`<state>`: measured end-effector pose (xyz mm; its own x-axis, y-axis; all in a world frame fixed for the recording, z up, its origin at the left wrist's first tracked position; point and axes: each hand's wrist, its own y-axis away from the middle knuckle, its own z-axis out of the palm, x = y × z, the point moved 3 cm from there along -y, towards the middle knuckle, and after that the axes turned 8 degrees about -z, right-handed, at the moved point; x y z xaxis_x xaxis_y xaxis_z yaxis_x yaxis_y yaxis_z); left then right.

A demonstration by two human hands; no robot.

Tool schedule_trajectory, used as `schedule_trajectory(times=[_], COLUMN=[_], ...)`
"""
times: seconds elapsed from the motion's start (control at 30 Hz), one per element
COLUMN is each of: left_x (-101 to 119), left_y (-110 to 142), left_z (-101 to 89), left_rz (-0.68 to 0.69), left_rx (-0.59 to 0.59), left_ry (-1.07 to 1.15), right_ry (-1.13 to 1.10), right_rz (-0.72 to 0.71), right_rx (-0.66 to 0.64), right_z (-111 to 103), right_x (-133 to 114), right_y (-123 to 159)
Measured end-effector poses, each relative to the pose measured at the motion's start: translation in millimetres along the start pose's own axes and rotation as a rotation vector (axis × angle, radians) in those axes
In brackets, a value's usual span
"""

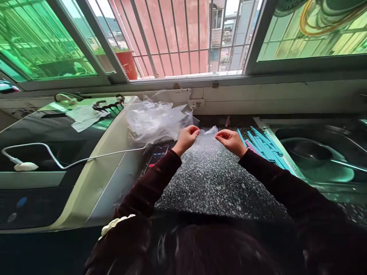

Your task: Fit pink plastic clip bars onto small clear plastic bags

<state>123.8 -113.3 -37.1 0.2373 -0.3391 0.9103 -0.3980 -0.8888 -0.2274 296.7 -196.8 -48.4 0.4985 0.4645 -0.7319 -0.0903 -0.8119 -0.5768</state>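
Observation:
A clear plastic bag (208, 138) is stretched between my two hands above the speckled counter (206, 183). My left hand (187, 138) pinches its left edge, fingers closed. On the other side my right hand (230, 140) has the right edge between thumb and fingers. To the left of my left hand lies a heap of similar clear plastic bags (156, 120). Several turquoise strips (265, 145) are piled just beyond my right hand, with a pink strip (252, 147) among them.
A phone (158, 154) showing a timer lies left of my left forearm. Further left stands a large appliance (111, 152) with a white cable (100, 156) across it. A sink (315, 152) is at right. A barred window (177, 38) and a wall socket (196, 104) are behind.

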Motion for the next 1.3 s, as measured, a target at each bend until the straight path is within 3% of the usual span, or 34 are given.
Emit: schedule_trajectory(times=[0.13, 0.23, 0.4, 0.57, 1.03, 1.3], left_x=[-14.4, -21.8, -32.0, -43.1, -54.0, -67.7], left_y=[33.6, 51.0, 68.5, 73.0, 68.3, 61.4], left_z=[32.2, 45.8, 59.4, 63.5, 40.5, 44.2], left_rz=[0.153, 0.304, 0.495, 0.519, 0.351, -0.149], left_rx=[0.013, 0.06, 0.147, 0.165, 0.194, 0.03], left_ry=[-0.087, -0.195, -0.302, -0.326, -0.103, 0.413], right_ry=[0.067, 0.034, -0.03, -0.054, 0.039, 0.192], right_rz=[0.054, 0.137, 0.237, 0.237, 0.078, -0.076], right_rx=[0.02, 0.047, 0.151, 0.192, 0.16, 0.058], right_z=[-14.8, -18.6, -16.9, -9.9, -1.0, -3.2], right_x=[16.0, 21.7, 26.6, 29.8, 24.5, 18.5], right_y=[48.5, 68.4, 79.6, 82.4, 85.3, 87.8])
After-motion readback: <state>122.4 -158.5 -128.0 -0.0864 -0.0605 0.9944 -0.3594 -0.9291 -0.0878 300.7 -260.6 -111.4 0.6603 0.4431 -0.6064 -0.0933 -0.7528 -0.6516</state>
